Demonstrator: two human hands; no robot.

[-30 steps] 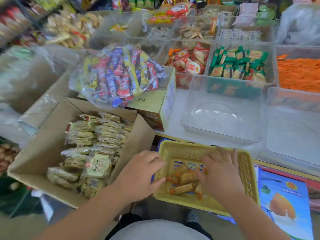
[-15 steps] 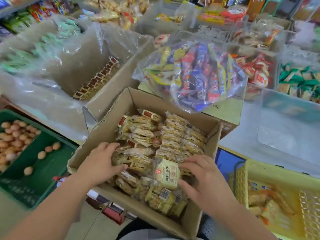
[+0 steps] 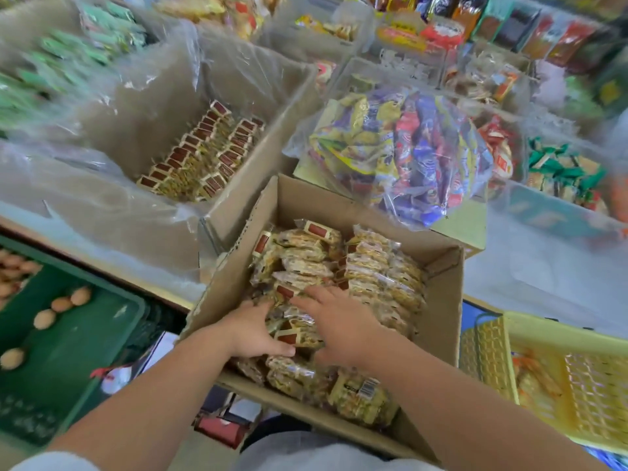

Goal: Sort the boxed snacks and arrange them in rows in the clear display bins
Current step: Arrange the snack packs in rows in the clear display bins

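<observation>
An open cardboard box (image 3: 438, 321) in front of me is full of clear-wrapped yellow snack packs (image 3: 377, 266) with red-brown labels. Both my hands are inside it. My left hand (image 3: 253, 329) grips a bunch of packs (image 3: 299, 329) from the left side, thumb curled under them. My right hand (image 3: 339, 322) lies on the same bunch from the right with fingers spread over the wrappers. A larger plastic-lined box (image 3: 238, 195) behind it on the left holds rows of the same packs (image 3: 204, 154) standing on edge.
A clear bag of mixed colourful snacks (image 3: 404, 147) sits on a yellow carton behind the box. A yellow basket (image 3: 550, 372) with orange snacks stands at the right. A green crate (image 3: 85, 338) with eggs is at the left. Clear display bins (image 3: 560, 212) line the back right.
The view swung left from the yellow basket to the cardboard box. Both hands left the basket, went into the box and closed in on a bunch of packs near its front.
</observation>
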